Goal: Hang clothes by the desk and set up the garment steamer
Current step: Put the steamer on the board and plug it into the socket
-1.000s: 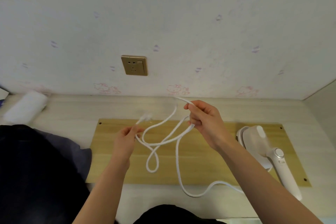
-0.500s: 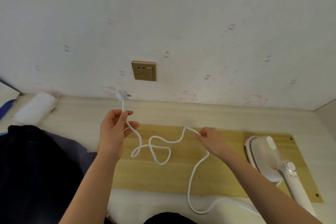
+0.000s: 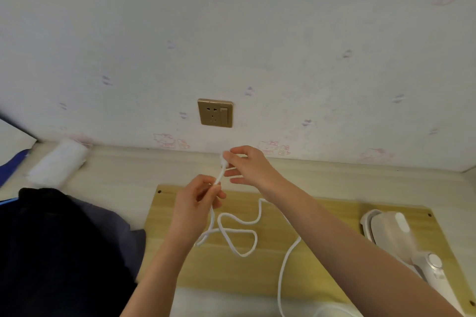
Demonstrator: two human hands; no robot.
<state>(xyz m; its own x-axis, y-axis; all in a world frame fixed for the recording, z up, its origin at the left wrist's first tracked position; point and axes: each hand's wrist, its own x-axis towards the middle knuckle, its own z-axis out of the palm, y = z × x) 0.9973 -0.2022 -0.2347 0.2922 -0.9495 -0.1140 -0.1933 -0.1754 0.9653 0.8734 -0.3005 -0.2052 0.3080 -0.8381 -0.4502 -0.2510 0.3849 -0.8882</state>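
A white garment steamer (image 3: 401, 242) lies on its side on a wooden board (image 3: 319, 267) at the right of the desk. Its white cord (image 3: 239, 234) loops across the board. My left hand (image 3: 195, 208) pinches the cord just below its end. My right hand (image 3: 249, 167) pinches the white plug (image 3: 223, 162) at the cord's tip, above the left hand. A gold wall socket (image 3: 215, 113) with a switch sits on the wall straight above both hands. Dark clothes (image 3: 56, 247) lie heaped at the lower left.
A rolled white towel (image 3: 59, 162) lies at the back left of the pale desk (image 3: 123, 175), against the patterned wall. A blue item (image 3: 10, 167) shows at the far left edge.
My right hand let go of the middle of the cord and moved up left to take the plug. My left hand slid right and lower along the cord. The view tilted upward.
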